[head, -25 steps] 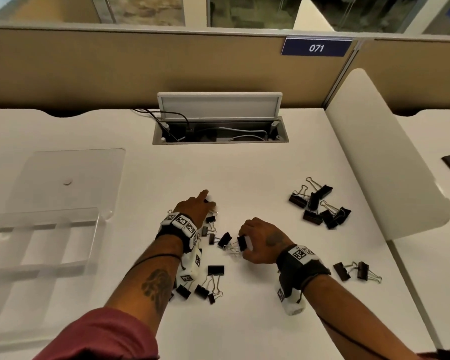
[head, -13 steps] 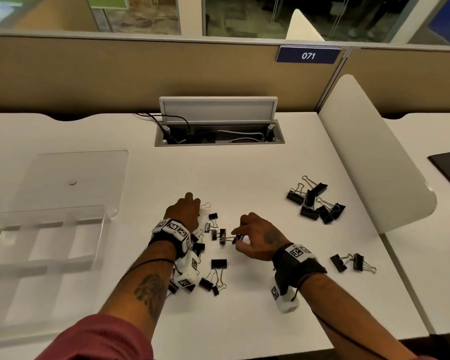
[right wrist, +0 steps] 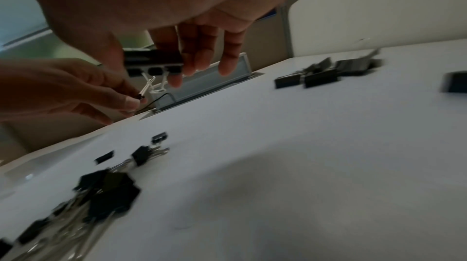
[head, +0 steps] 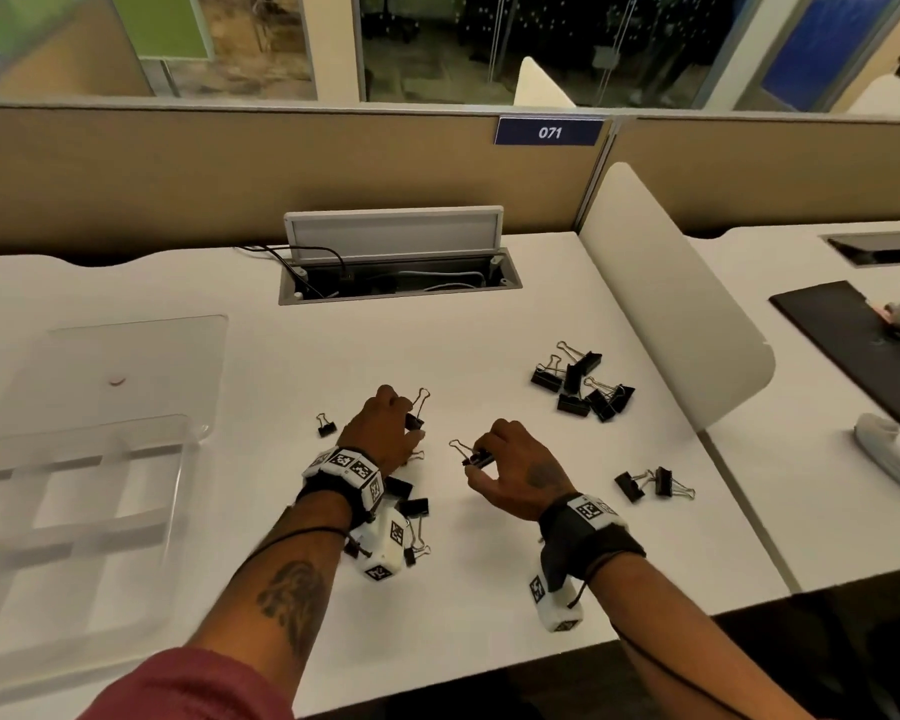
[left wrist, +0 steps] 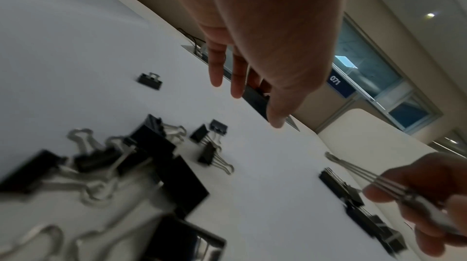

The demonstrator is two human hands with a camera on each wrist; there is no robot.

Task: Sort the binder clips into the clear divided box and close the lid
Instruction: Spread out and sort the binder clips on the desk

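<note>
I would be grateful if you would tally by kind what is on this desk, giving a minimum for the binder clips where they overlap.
Binder clips: at least 12; the heaps overlap
Clear divided box: 1
Hands: 2, left hand and right hand, both holding clips
Wrist cameras: 2
Cable hatch: 1
Total: at least 18

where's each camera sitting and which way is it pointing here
Head: worn on the head, looking down at the desk; both forearms, left hand, right hand.
Left wrist: under the left palm, facing the fingers.
Right wrist: under the right palm, facing its held clips.
Shared: both wrist views show the other hand.
</note>
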